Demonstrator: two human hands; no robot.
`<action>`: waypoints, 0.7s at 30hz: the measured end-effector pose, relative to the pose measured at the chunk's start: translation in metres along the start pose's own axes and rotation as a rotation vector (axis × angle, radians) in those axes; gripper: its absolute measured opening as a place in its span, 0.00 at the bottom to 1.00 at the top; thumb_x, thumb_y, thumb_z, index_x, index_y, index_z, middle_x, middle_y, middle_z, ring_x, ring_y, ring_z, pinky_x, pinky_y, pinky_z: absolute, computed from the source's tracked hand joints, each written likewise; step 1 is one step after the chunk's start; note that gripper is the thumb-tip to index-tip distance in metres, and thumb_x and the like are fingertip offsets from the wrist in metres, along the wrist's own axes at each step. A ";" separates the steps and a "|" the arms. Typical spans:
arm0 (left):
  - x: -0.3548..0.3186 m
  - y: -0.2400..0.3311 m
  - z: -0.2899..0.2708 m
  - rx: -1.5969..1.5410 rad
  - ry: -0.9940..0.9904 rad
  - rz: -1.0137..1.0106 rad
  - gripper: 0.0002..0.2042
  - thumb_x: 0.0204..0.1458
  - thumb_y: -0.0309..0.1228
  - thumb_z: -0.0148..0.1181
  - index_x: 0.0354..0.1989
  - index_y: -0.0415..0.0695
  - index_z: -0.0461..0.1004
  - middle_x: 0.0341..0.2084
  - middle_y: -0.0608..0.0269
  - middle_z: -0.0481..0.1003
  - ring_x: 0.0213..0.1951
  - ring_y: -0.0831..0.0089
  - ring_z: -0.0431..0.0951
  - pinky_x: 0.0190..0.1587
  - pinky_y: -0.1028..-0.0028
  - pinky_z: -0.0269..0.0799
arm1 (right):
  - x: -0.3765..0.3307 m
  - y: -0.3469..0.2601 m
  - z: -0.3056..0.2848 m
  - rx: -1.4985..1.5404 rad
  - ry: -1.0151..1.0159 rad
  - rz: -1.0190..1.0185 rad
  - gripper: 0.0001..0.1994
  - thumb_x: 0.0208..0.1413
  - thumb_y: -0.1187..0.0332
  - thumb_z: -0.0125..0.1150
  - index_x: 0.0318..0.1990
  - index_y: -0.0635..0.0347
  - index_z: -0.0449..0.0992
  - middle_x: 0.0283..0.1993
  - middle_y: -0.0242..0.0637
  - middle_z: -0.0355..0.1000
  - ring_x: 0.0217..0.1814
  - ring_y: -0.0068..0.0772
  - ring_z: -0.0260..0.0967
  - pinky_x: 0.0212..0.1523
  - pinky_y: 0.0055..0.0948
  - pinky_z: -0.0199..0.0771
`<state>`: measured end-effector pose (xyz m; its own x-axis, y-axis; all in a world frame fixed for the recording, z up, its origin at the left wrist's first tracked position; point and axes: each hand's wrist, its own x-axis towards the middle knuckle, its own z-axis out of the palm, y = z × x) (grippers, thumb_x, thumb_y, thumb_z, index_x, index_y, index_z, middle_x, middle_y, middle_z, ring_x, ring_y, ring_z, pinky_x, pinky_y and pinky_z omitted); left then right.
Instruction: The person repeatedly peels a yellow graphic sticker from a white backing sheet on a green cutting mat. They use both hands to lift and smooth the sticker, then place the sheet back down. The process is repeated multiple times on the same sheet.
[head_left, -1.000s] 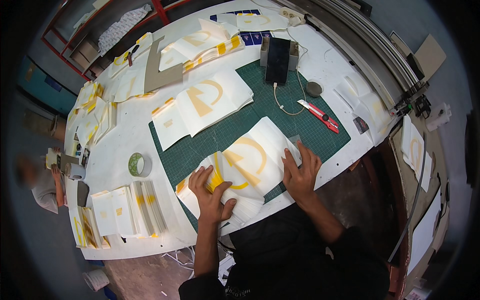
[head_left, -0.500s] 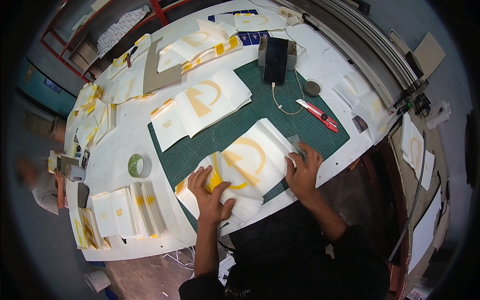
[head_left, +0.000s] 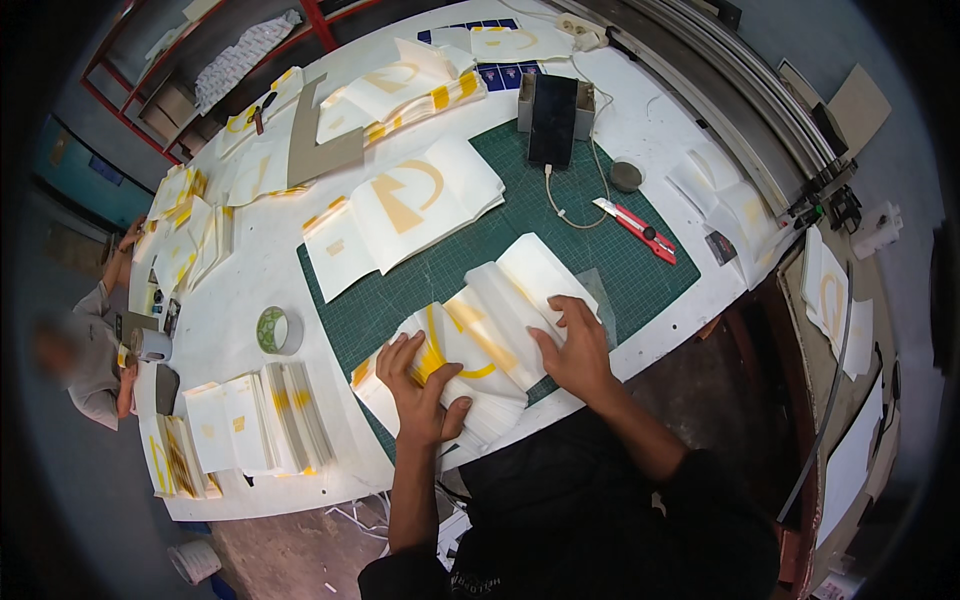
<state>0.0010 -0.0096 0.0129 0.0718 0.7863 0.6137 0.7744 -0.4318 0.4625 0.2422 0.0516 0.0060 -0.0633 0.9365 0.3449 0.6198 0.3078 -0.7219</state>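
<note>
A stack of folded white paper sheets (head_left: 520,270) with yellow print lies on the green cutting mat (head_left: 430,270) before me. My left hand (head_left: 418,392) grips the stack's yellow-edged folds, thumb toward me and fingers on the far side. Farther right, my right hand (head_left: 578,352) rests its fingertips on the top sheet, thumb and fingers apart. Under that hand the sheet bends up into a soft fold that partly hides the print. A thin clear plastic piece (head_left: 602,300) sticks out beyond the right hand.
Beyond the stack lies another printed stack (head_left: 400,205). A red cutter knife (head_left: 640,232), a phone (head_left: 552,120) on a cable and a small round tin (head_left: 626,176) stand right. Left are a tape roll (head_left: 278,332) and folded bundles (head_left: 250,425). Another person (head_left: 95,350) works at far left.
My right hand has moved left from the sheet's right edge, and the top sheet has folded over with it. My left hand has stayed put. The other person has shifted their arms.
</note>
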 end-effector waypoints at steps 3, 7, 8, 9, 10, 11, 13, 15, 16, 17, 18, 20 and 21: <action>-0.002 -0.002 -0.001 0.002 -0.003 0.002 0.22 0.55 0.56 0.58 0.39 0.49 0.83 0.61 0.41 0.68 0.65 0.41 0.62 0.69 0.40 0.48 | 0.003 -0.009 0.005 0.062 -0.104 0.108 0.20 0.52 0.74 0.72 0.52 0.65 0.75 0.41 0.44 0.78 0.41 0.44 0.76 0.43 0.39 0.77; 0.001 -0.001 -0.003 0.003 -0.014 0.007 0.22 0.54 0.55 0.60 0.41 0.49 0.83 0.61 0.42 0.68 0.65 0.42 0.62 0.69 0.40 0.49 | -0.007 -0.038 -0.001 0.248 -0.088 -0.015 0.18 0.50 0.78 0.72 0.49 0.66 0.76 0.42 0.44 0.78 0.44 0.43 0.79 0.47 0.36 0.79; 0.000 0.000 -0.003 0.005 -0.020 0.008 0.22 0.54 0.55 0.60 0.42 0.49 0.83 0.61 0.42 0.68 0.65 0.42 0.62 0.69 0.40 0.49 | -0.011 -0.049 -0.005 0.314 -0.104 -0.040 0.17 0.50 0.78 0.72 0.48 0.66 0.77 0.42 0.44 0.78 0.45 0.43 0.80 0.48 0.36 0.79; 0.000 0.000 -0.003 0.007 -0.014 0.006 0.22 0.55 0.55 0.60 0.43 0.49 0.83 0.61 0.42 0.68 0.65 0.42 0.62 0.69 0.39 0.49 | -0.015 -0.062 -0.008 0.381 -0.147 -0.091 0.15 0.50 0.79 0.72 0.45 0.66 0.78 0.44 0.46 0.78 0.49 0.44 0.80 0.53 0.35 0.79; -0.001 0.000 -0.002 0.006 -0.007 0.007 0.23 0.55 0.55 0.60 0.45 0.49 0.83 0.62 0.41 0.67 0.65 0.42 0.63 0.69 0.39 0.49 | -0.021 -0.072 -0.008 0.383 -0.192 -0.136 0.14 0.52 0.79 0.71 0.46 0.66 0.79 0.46 0.48 0.79 0.51 0.46 0.80 0.54 0.36 0.78; -0.002 -0.001 -0.001 0.006 0.001 0.007 0.23 0.56 0.55 0.59 0.47 0.50 0.83 0.62 0.41 0.67 0.65 0.42 0.63 0.69 0.39 0.49 | -0.026 -0.075 -0.008 0.422 -0.239 -0.129 0.14 0.54 0.77 0.70 0.48 0.67 0.78 0.49 0.51 0.77 0.53 0.51 0.79 0.55 0.39 0.78; -0.003 -0.003 0.001 -0.012 0.022 -0.003 0.24 0.57 0.56 0.58 0.50 0.50 0.82 0.64 0.39 0.66 0.67 0.41 0.61 0.69 0.38 0.48 | -0.032 -0.077 -0.007 0.459 -0.305 -0.121 0.15 0.57 0.75 0.68 0.52 0.68 0.77 0.54 0.54 0.75 0.58 0.56 0.75 0.58 0.42 0.76; -0.003 -0.003 0.002 -0.019 0.029 -0.005 0.24 0.59 0.56 0.56 0.52 0.51 0.82 0.66 0.39 0.65 0.69 0.40 0.60 0.70 0.38 0.46 | -0.034 -0.075 -0.006 0.449 -0.338 -0.122 0.16 0.59 0.75 0.67 0.53 0.69 0.77 0.59 0.56 0.72 0.63 0.57 0.72 0.62 0.44 0.74; -0.003 -0.003 0.002 -0.018 0.025 -0.001 0.25 0.60 0.56 0.55 0.53 0.52 0.81 0.67 0.40 0.64 0.71 0.40 0.59 0.71 0.37 0.45 | -0.036 -0.074 -0.005 0.448 -0.340 -0.141 0.16 0.59 0.74 0.67 0.54 0.70 0.77 0.61 0.57 0.71 0.66 0.58 0.70 0.65 0.44 0.71; -0.003 -0.003 0.002 -0.017 0.021 0.003 0.25 0.61 0.56 0.54 0.54 0.52 0.81 0.68 0.41 0.64 0.72 0.40 0.58 0.71 0.37 0.44 | -0.037 -0.074 -0.003 0.448 -0.341 -0.160 0.17 0.60 0.74 0.66 0.55 0.70 0.76 0.63 0.58 0.69 0.68 0.58 0.67 0.67 0.45 0.69; -0.003 -0.003 0.001 0.020 -0.012 0.033 0.24 0.61 0.57 0.54 0.54 0.53 0.81 0.69 0.42 0.64 0.72 0.40 0.57 0.72 0.36 0.42 | -0.039 -0.073 -0.002 0.447 -0.342 -0.179 0.18 0.60 0.73 0.66 0.56 0.71 0.76 0.66 0.58 0.67 0.71 0.59 0.65 0.69 0.46 0.67; -0.003 -0.004 -0.002 0.094 -0.080 0.093 0.24 0.61 0.57 0.54 0.55 0.54 0.81 0.69 0.45 0.65 0.73 0.41 0.56 0.73 0.36 0.40 | -0.044 -0.071 0.001 0.478 -0.395 -0.146 0.19 0.61 0.72 0.66 0.57 0.71 0.75 0.68 0.59 0.65 0.73 0.58 0.62 0.71 0.47 0.64; -0.001 -0.003 -0.003 0.105 -0.132 0.102 0.24 0.60 0.57 0.54 0.55 0.55 0.81 0.68 0.46 0.65 0.73 0.41 0.57 0.73 0.35 0.39 | -0.046 -0.071 0.001 0.494 -0.423 -0.130 0.20 0.61 0.71 0.66 0.58 0.71 0.74 0.70 0.59 0.64 0.74 0.58 0.61 0.72 0.47 0.62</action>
<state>-0.0030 -0.0109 0.0131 0.2297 0.7949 0.5616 0.8195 -0.4692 0.3290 0.1998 -0.0130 0.0409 -0.4777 0.8406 0.2553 0.1609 0.3694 -0.9153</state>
